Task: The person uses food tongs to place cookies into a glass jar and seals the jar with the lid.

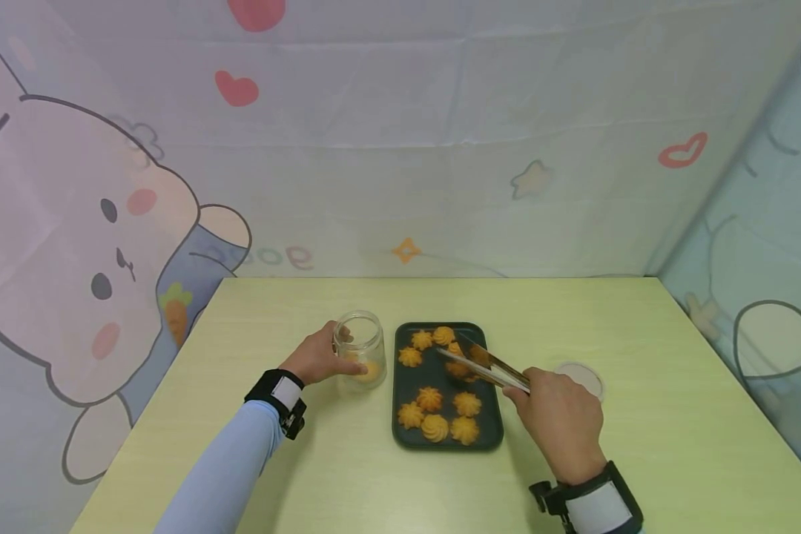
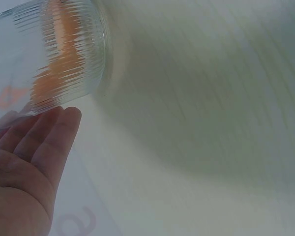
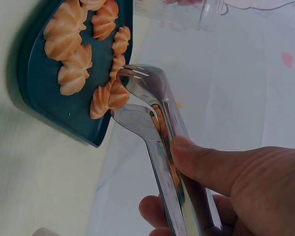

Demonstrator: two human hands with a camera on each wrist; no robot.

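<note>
My left hand (image 1: 317,360) grips the side of a clear glass jar (image 1: 360,337), which stands at the left of a dark baking tray (image 1: 410,382). Orange-yellow cookies (image 2: 64,54) lie in the jar's bottom, seen through its ribbed glass in the left wrist view. In my right hand (image 1: 564,419) is a pair of metal tongs (image 3: 164,93), with one fork-shaped tip and one spoon-shaped tip. The tips stand parted around a ridged cookie (image 3: 119,95) toward the tray's far right corner. Several more piped cookies (image 1: 434,428) lie in the near part of the tray.
A round whitish lid (image 1: 582,378) lies on the pale wooden table (image 1: 674,415), partly behind my right hand. A printed cloth (image 1: 400,170) with hearts and a rabbit hangs along the table's far edge, and another cloth (image 1: 761,245) borders the right side.
</note>
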